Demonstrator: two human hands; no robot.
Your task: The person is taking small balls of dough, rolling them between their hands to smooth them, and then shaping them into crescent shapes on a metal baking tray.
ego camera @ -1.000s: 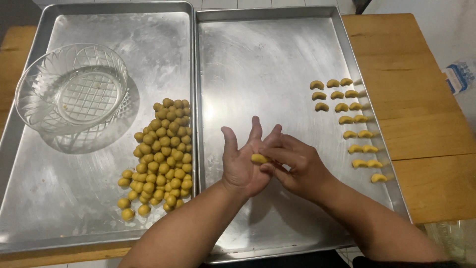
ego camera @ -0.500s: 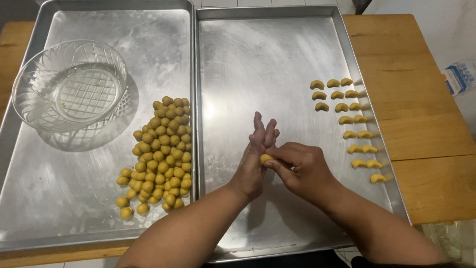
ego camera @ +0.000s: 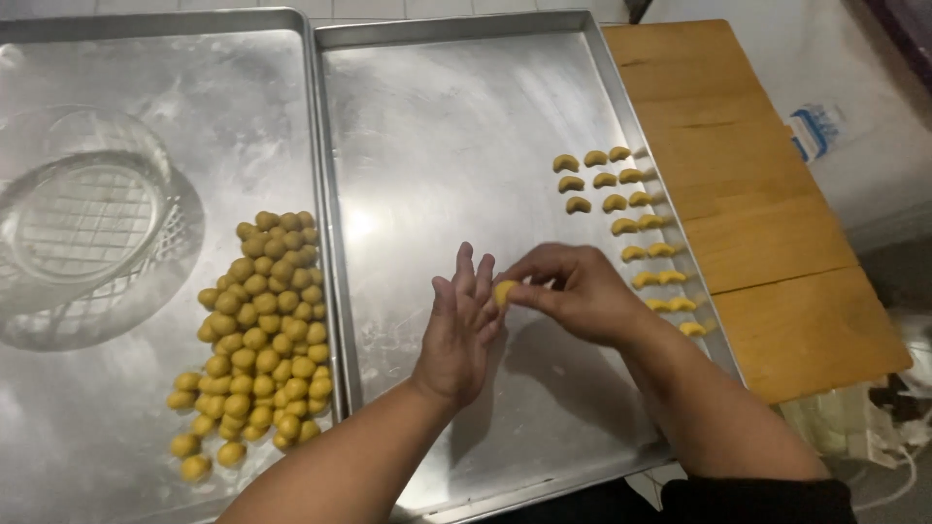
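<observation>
Shaping a small yellow dough piece (ego camera: 504,290) at frame centre: left hand (ego camera: 458,335) flat with fingers spread, right hand (ego camera: 575,291) pinching it against the left fingertips, above the right tray (ego camera: 427,126); gentle even pressure likely keeps its curve matching the finished crescents (ego camera: 621,204) at right

Most of the right tray (ego camera: 466,116) lay bare, open from its far edge down to the hands. Curved dough pieces (ego camera: 621,228) lined its right edge. On the left tray (ego camera: 116,58), dough balls (ego camera: 257,330) crowded the right edge and a glass bowl (ego camera: 83,223) blocked the left.
</observation>
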